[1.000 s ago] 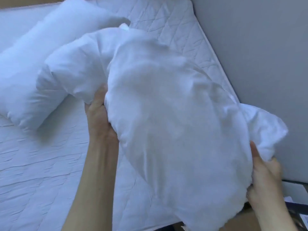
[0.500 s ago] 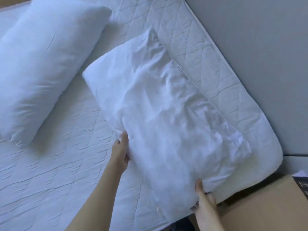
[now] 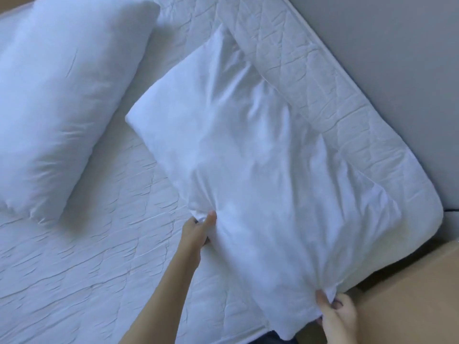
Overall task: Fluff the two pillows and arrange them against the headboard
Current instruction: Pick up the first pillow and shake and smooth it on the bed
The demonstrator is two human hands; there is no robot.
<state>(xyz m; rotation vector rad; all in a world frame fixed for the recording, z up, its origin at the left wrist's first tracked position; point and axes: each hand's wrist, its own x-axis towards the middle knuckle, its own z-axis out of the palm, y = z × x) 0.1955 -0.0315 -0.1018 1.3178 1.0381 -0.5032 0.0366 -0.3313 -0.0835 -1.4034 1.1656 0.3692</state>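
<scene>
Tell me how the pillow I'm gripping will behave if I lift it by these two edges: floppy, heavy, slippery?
The gripped pillow looks limp: its wrinkled cover bunches at the left hand and right hand, so it will probably sag between them. It seems thinly filled beside the plumper other pillow, so likely light. The gathered fabric should hold without slipping.

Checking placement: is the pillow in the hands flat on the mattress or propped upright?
Flat. The held pillow lies spread on the mattress; left hand and right hand pinch its near edge.
</scene>
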